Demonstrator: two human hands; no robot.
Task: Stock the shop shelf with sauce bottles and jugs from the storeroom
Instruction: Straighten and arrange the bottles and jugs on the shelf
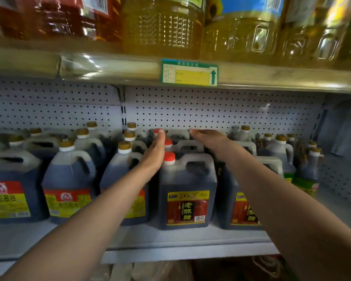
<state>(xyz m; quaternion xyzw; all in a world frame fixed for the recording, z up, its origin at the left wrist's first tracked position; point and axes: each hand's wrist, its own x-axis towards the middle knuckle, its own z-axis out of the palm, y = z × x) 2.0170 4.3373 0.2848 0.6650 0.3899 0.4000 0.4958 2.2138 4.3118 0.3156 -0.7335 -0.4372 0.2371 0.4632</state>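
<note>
A row of dark vinegar jugs with red caps runs front to back on the grey shelf (170, 238). The front jug (187, 191) carries a red and yellow label. My left hand (155, 152) reaches in along the left side of this row, fingers straight, its fingertips beside the rearmost red cap (156, 131). Over the handles of the jugs behind, my right hand (208, 136) lies flat with straight fingers. Neither hand grips anything.
Gold-capped soy sauce jugs (68, 179) fill the shelf to the left. A second red-labelled jug (241, 203) and smaller green-labelled bottles (306, 169) stand to the right. The shelf above (109, 65) holds yellow oil jugs (160, 27). Bare perforated shelf lies at far right.
</note>
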